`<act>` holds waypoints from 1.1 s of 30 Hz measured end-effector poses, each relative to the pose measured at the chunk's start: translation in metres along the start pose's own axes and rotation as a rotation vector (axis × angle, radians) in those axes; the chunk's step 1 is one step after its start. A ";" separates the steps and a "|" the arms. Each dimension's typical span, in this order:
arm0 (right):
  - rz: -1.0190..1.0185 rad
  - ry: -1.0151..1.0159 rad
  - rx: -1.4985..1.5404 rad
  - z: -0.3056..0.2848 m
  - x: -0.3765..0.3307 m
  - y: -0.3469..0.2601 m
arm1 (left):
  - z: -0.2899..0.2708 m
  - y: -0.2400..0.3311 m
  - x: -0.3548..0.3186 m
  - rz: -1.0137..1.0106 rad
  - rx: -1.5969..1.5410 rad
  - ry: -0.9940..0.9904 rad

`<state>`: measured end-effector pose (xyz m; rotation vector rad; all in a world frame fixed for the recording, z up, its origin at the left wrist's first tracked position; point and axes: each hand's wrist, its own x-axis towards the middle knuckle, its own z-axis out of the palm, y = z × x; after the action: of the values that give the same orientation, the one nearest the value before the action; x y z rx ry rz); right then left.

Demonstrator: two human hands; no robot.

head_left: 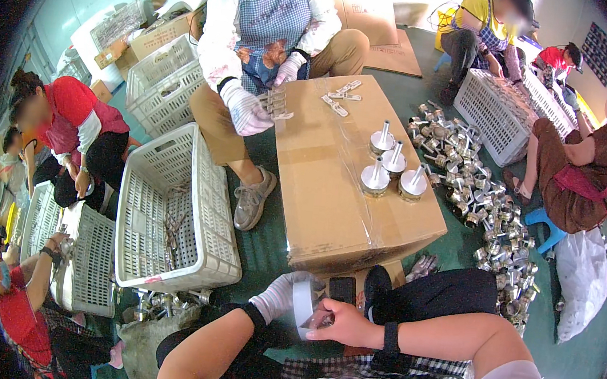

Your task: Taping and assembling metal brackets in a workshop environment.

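1. You hold a round white-and-silver metal part (304, 305) low in the middle of the view, just above your lap and in front of the cardboard box's near end.
2. Your left hand (280, 295), in a white knit glove with a dark cuff, cups the part from the left, its fingers curled around the rim.
3. Your right hand (344, 323) is bare, with a dark band at the wrist; its fingers close on the part's right edge, so both hands grip the same piece.
4. The cardboard box (332, 192) serves as your worktop: a long brown carton, sealed with glossy clear tape along its top.
5. Four shiny metal fittings (393, 167) stand upright on it, each a round base with a thin stem, clustered and touching or nearly so.
6. A few small pale clips (340, 98) lie at the far end of the box.
7. A white plastic crate (177, 207) with slotted walls sits left of the box; a few thin pieces lie in it.
8. A heap of loose metal parts (478, 199) covers the green floor on the right.
9. A person in white gloves (247, 108) sits across from you, holding a small metal piece.
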<state>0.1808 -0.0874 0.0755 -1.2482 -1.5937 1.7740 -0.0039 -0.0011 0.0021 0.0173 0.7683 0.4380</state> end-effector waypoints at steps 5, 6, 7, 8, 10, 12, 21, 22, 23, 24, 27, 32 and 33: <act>-0.002 -0.008 0.020 0.000 -0.002 -0.010 | -0.009 0.000 0.003 -0.034 -0.074 -0.068; -0.001 -0.010 0.027 -0.001 -0.002 -0.011 | -0.009 0.000 0.003 -0.029 -0.065 -0.067; -0.001 -0.012 0.035 -0.001 -0.003 -0.013 | -0.010 0.000 0.003 -0.024 -0.056 -0.066; 0.001 -0.015 0.046 -0.002 -0.003 -0.014 | -0.009 0.000 0.003 -0.019 -0.047 -0.065; 0.001 -0.017 0.063 -0.002 -0.003 -0.014 | -0.007 -0.001 0.003 -0.018 -0.043 -0.055; -0.002 -0.013 0.067 -0.001 -0.003 -0.011 | -0.007 0.000 0.002 -0.022 -0.050 -0.062; -0.008 -0.014 0.046 -0.001 -0.002 -0.008 | -0.011 -0.001 0.005 -0.016 -0.025 -0.053; -0.013 -0.013 0.043 -0.001 -0.002 -0.006 | -0.011 -0.001 0.005 -0.007 -0.007 -0.053; -0.016 -0.010 0.040 -0.001 -0.001 -0.005 | -0.010 -0.001 0.005 0.001 0.011 -0.051; -0.013 -0.010 0.041 -0.001 -0.001 -0.005 | -0.009 -0.001 0.004 -0.010 -0.008 -0.048; 0.003 -0.016 0.049 -0.002 -0.002 -0.009 | -0.008 0.000 0.004 -0.030 -0.033 -0.041; 0.000 -0.014 0.037 -0.001 -0.003 -0.011 | -0.012 0.000 0.006 -0.013 -0.007 -0.062; -0.002 -0.013 0.042 -0.001 -0.003 -0.010 | -0.012 0.000 0.006 -0.015 -0.015 -0.059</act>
<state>0.1807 -0.0864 0.0860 -1.2178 -1.5557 1.8086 -0.0081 -0.0009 -0.0105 0.0110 0.7065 0.4272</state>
